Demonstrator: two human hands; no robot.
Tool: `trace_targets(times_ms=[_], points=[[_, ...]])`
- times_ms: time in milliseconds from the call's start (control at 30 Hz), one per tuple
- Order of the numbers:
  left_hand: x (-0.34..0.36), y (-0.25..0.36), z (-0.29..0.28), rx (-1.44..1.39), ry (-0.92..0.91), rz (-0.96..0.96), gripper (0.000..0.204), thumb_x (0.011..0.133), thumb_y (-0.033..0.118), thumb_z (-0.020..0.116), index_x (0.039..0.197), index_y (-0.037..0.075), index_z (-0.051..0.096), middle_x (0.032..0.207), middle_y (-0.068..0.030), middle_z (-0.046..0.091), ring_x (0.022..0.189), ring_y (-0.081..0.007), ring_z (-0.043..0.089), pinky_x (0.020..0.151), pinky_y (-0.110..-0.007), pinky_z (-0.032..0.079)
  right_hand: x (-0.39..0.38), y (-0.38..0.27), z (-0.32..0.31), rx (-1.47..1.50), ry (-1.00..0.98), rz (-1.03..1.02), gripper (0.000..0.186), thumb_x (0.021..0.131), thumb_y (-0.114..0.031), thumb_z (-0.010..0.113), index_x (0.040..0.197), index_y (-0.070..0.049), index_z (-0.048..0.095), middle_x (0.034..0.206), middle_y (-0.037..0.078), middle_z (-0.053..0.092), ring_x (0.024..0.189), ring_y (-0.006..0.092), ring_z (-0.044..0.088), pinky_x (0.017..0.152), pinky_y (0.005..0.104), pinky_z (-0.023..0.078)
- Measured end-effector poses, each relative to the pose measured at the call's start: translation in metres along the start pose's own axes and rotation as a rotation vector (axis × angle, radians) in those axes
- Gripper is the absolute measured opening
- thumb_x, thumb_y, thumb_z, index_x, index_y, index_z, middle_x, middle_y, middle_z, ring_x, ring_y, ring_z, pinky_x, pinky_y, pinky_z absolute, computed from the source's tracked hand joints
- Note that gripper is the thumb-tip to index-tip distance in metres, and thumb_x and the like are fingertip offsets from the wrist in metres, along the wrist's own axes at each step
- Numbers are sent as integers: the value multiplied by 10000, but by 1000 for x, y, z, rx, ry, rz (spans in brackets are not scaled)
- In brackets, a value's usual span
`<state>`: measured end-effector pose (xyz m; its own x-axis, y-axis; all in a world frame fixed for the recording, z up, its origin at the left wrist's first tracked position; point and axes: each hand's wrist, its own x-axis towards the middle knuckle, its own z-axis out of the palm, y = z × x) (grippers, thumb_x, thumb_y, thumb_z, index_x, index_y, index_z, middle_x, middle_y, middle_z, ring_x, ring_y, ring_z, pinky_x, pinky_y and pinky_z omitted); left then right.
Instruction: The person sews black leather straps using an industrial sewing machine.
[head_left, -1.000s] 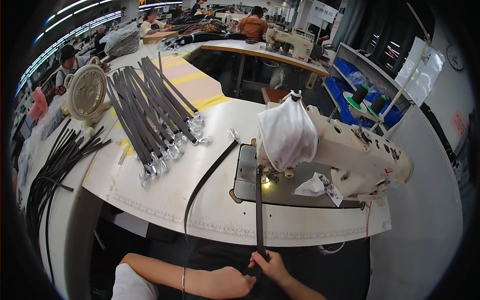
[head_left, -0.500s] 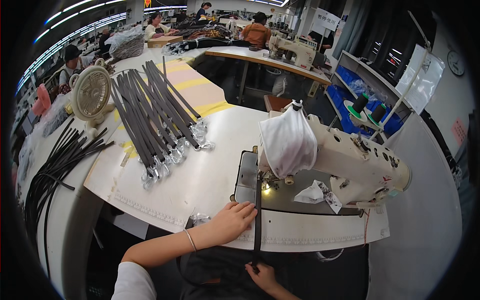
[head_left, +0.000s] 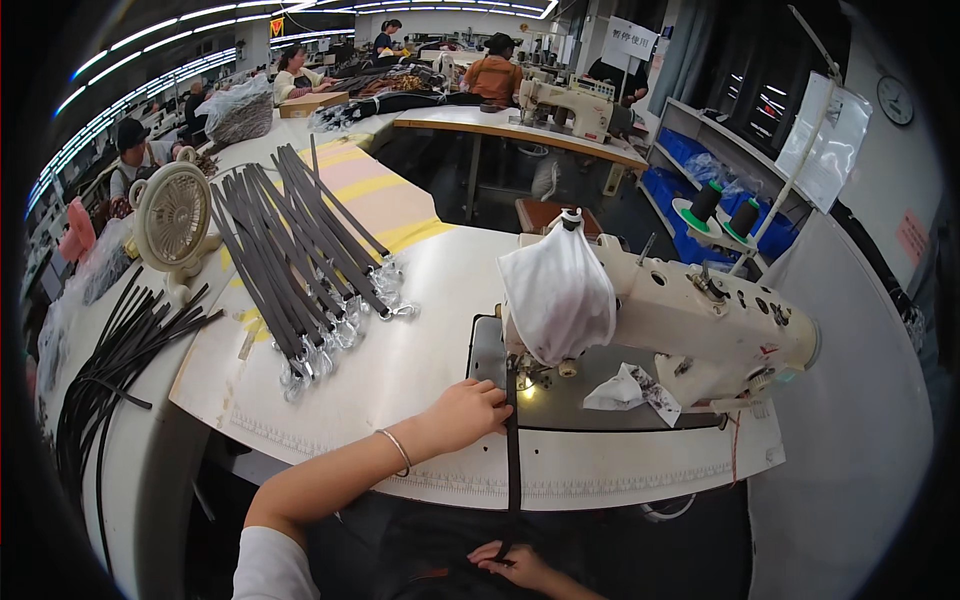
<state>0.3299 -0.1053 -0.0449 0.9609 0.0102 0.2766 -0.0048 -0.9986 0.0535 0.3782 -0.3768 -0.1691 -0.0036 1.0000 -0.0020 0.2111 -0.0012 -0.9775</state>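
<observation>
A long black strap [head_left: 513, 470] runs from under the presser area of a white sewing machine [head_left: 700, 310] straight toward me, over the table's front edge. My left hand [head_left: 465, 415] rests on the table just before the machine, its bent fingers and thumb closed on the strap's left edge. Below the table edge, above my lap, my right hand [head_left: 515, 566] pinches the strap's lower part. A lit spot glows at the needle, and a white cloth [head_left: 560, 290] hangs over the machine head. To the left lie several dark straps [head_left: 290, 240] with clear-wrapped metal hooks [head_left: 335, 345] at their near ends.
A beige fan [head_left: 172, 215] stands at the left beside a bundle of black cords [head_left: 110, 370]. Crumpled white cloth [head_left: 632, 393] lies on the machine bed. Thread spools [head_left: 705, 203] stand behind the machine, near blue bins [head_left: 685, 150]. Several people work farther back.
My left hand has moved up along the strap toward the needle, its fingers more bent. My right hand is lower and farther left. A clear-wrapped piece near my left forearm is out of sight.
</observation>
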Motion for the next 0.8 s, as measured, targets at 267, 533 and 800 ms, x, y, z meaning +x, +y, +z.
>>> trace_targets(times_ms=[267, 533, 800], points=[[5, -18, 1, -177, 244, 135, 231, 689, 281, 695, 819, 91, 681, 800, 3, 544, 783, -177, 515, 712, -294, 425, 4, -41, -8, 499, -337, -26, 179, 842, -160, 632, 954, -23, 659, 1091, 120, 589, 894, 188, 576, 766, 318, 468], [10, -20, 5, -183, 316, 147, 218, 682, 272, 707, 803, 93, 676, 781, 12, 530, 786, -172, 515, 732, -289, 417, 13, -53, -20, 449, -492, -57, 192, 839, -160, 631, 945, -2, 656, 1059, 147, 600, 992, 275, 559, 872, 386, 425], [9, -24, 8, -274, 306, 119, 218, 680, 244, 721, 814, 78, 676, 805, 5, 551, 800, -175, 525, 737, -293, 417, 31, -49, -19, 815, -48, 34, 184, 848, -166, 614, 871, 15, 642, 955, 143, 609, 910, 244, 562, 810, 351, 438]])
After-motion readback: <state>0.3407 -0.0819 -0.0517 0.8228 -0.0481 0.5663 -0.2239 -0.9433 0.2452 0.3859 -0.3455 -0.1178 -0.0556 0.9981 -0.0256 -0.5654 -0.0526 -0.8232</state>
